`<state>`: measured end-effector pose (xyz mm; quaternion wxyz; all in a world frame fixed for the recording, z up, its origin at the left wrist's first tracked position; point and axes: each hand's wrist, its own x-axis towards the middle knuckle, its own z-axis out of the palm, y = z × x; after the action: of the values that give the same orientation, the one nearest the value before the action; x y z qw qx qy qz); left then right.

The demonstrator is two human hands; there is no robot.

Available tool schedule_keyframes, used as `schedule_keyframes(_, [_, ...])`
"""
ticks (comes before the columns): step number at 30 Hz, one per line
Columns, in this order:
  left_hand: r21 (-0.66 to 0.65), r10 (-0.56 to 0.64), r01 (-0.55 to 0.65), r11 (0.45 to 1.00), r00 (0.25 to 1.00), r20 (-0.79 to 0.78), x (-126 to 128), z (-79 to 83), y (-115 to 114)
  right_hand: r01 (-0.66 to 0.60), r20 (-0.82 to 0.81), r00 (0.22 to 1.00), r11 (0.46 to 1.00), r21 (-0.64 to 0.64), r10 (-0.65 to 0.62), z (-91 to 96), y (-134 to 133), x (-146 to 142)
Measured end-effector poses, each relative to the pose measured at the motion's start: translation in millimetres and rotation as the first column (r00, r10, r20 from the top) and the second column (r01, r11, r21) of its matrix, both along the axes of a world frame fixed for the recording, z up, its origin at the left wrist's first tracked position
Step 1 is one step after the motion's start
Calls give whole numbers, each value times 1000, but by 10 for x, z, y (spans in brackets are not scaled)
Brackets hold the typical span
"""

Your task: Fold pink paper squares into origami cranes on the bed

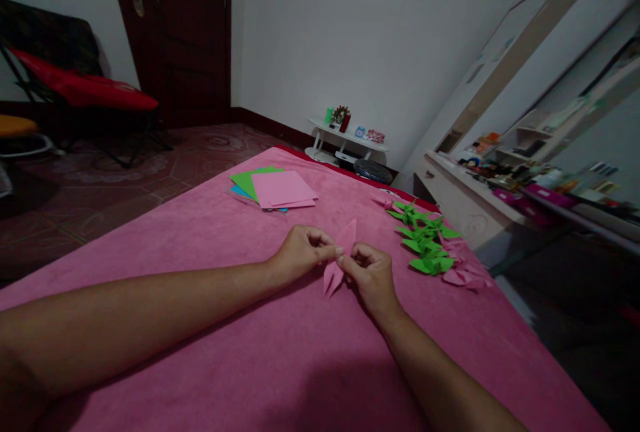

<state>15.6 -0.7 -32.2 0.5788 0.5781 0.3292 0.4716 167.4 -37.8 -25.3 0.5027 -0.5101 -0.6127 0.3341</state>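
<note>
A long, pointed piece of folded pink paper (340, 259) lies on the pink cloth (210, 325) between my two hands. My left hand (300, 252) pinches its middle from the left with closed fingers. From the right, my right hand (370, 275) pinches the same spot, fingers curled. The paper's upper tip points away from me and its lower tip rests on the cloth.
A stack of flat coloured sheets (275, 189), pink on top of green and blue, lies farther back. Several folded green paper figures (425, 242) and pink ones (465, 275) sit to the right near the cloth's edge. A cluttered dresser (500, 185) stands at the right, a folding chair (75, 85) at the far left.
</note>
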Motion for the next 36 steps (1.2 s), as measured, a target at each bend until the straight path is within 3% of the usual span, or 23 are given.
schedule_keyframes(5, [-85,7,3,996,993,118,-8,6,-24,-93,-95,992,994,-57,88,-17,17,-10])
schedule_keyframes(10, [-207,-56,124,970,951,304,16,-18,-18,-144,-238,963,988,-52,128,-57,53,0])
schedule_keyframes(18, [-79,-34,37,996,999,34,-14,86,-15,-167,-192,970,983,-71,150,-52,52,15])
schedule_keyframes(25, [-149,-113,148,978,968,222,-12,34,-44,-217,-220,957,970,-109,189,-20,36,20])
schedule_keyframes(36, [-91,-152,171,981,970,192,-24,9,-48,-246,-257,939,969,-34,229,1,-1,-17])
